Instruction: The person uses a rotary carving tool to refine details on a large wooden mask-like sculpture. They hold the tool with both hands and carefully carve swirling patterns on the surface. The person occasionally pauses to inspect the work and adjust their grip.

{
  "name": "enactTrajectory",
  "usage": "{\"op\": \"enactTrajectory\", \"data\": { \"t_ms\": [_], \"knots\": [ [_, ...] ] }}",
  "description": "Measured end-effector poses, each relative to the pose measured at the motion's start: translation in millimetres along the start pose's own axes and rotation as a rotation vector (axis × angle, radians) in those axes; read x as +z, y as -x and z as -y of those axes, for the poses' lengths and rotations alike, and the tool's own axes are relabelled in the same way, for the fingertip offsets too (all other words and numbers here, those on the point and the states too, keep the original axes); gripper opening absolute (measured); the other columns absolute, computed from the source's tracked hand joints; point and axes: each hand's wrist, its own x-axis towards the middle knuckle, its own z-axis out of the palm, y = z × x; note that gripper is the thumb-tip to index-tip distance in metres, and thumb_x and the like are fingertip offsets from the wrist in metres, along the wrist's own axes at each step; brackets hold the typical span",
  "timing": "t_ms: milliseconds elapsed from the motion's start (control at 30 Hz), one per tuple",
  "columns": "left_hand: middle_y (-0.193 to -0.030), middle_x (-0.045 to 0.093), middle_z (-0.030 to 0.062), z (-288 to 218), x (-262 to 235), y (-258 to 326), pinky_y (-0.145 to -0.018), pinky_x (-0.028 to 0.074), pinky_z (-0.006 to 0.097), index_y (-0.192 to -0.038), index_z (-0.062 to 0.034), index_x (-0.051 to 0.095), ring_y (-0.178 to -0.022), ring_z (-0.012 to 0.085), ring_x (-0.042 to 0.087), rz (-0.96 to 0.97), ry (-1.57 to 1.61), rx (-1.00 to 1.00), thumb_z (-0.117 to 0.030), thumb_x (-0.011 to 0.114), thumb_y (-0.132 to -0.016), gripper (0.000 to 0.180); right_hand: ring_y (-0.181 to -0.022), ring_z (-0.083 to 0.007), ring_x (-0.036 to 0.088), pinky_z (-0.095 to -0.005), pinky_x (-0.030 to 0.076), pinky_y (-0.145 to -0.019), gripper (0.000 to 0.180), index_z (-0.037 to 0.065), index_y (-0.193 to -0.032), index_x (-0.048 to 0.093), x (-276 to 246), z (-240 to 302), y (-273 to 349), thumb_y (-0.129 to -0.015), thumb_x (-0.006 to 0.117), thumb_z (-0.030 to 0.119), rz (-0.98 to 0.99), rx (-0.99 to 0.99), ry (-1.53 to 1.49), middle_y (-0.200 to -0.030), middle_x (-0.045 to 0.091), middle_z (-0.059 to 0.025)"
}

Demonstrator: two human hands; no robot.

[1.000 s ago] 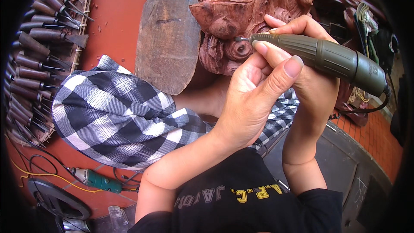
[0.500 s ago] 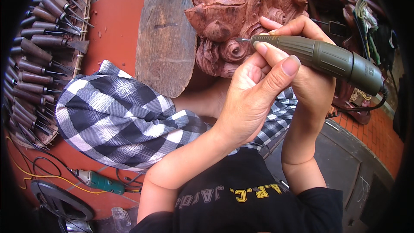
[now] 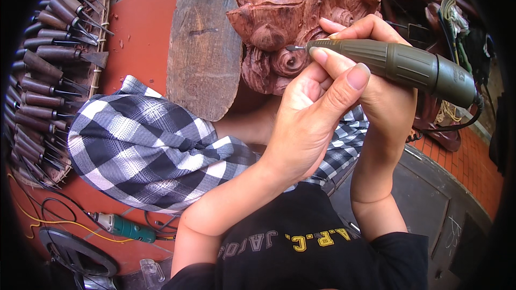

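My right hand (image 3: 384, 91) is closed around a dark green rotary carving handpiece (image 3: 392, 64), held nearly level with its cable end to the right. Its thin metal bit (image 3: 294, 48) points left, over a reddish-brown wood carving (image 3: 274, 11) with knobs and swirls. The tip lies by a round, eye-like swirl (image 3: 290, 62); whether it touches the wood I cannot tell. My left hand (image 3: 309, 113) is pressed against my right hand, its thumb lying across it. The left fingers curl in underneath and are partly hidden.
An oblong weathered wooden board (image 3: 204, 53) stands left of the carving. Several wooden-handled chisels (image 3: 48, 75) fill a rack at far left. A green power tool (image 3: 126, 226) with cords lies on the red tiled floor at lower left. Checked cloth (image 3: 150, 150) covers my leg.
The handpiece and both hands have shifted slightly left in view, and more of the bit shows. The whole scene has also slid a little left. The grip is unchanged.
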Motion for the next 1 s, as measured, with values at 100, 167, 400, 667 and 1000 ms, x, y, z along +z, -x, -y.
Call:
{"op": "enactTrajectory", "data": {
  "t_ms": [100, 167, 400, 667, 1000],
  "knots": [
    [-0.120, 0.057, 0.0079, -0.1, 1.4, -1.0, -0.100, 0.043, 0.027, -0.131, 0.0050, 0.044, -0.113, 0.0112, 0.053, 0.014, 0.025, -0.013, -0.022, 0.064, -0.097, 0.048, -0.101, -0.0253, 0.068, -0.0377, 0.052, -0.096, 0.018, -0.001, -0.083, 0.061, -2.0, -1.4, -0.2, -0.076, 0.077, -0.005, 0.008, -0.002, 0.002, -0.082, 0.069, -0.0086],
    [-0.120, 0.057, 0.0080, 0.8, 1.7, -0.8, -0.100, 0.043, 0.027, -0.131, 0.0051, 0.044, -0.113, 0.0113, 0.053, 0.017, 0.049, -0.020, -0.023, 0.064, -0.097, 0.048, -0.101, -0.0259, 0.068, -0.0382, 0.052, -0.097, 0.018, -0.001, -0.084, 0.060, -3.1, -2.1, -0.3, -0.076, 0.077, -0.005, 0.017, -0.015, 0.011, -0.081, 0.069, -0.0090],
    [-0.119, 0.057, 0.0070, -3.0, 3.9, 2.1, -0.100, 0.042, 0.027, -0.130, 0.0034, 0.046, -0.112, 0.0110, 0.054, -0.052, -0.037, -0.027, -0.020, 0.065, -0.097, 0.045, -0.075, -0.0110, 0.066, -0.0462, 0.051, -0.100, 0.019, 0.000, -0.084, 0.059, -1.6, -8.6, -3.0, -0.077, 0.075, -0.006, 0.056, -0.108, -0.029, -0.079, 0.069, -0.0080],
    [-0.118, 0.056, 0.0055, -1.8, 2.9, 0.7, -0.099, 0.043, 0.026, -0.133, 0.0036, 0.042, -0.111, 0.0106, 0.054, -0.068, -0.037, -0.076, -0.021, 0.064, -0.097, 0.049, -0.077, -0.0128, 0.067, -0.0465, 0.052, -0.099, 0.019, -0.001, -0.081, 0.060, -6.6, -13.2, -3.6, -0.075, 0.078, -0.003, 0.037, -0.120, -0.044, -0.076, 0.067, -0.0070],
    [-0.124, 0.052, 0.0083, -4.4, 4.3, 1.7, -0.102, 0.041, 0.031, -0.135, 0.0028, 0.038, -0.117, 0.0133, 0.051, -0.036, -0.037, -0.122, -0.026, 0.064, -0.097, 0.055, -0.078, -0.0143, 0.067, -0.0445, 0.053, -0.096, 0.018, -0.002, -0.079, 0.061, -8.6, -13.1, -1.6, -0.073, 0.078, -0.004, 0.031, -0.184, 0.007, -0.075, 0.067, -0.0076]
  ]
}}
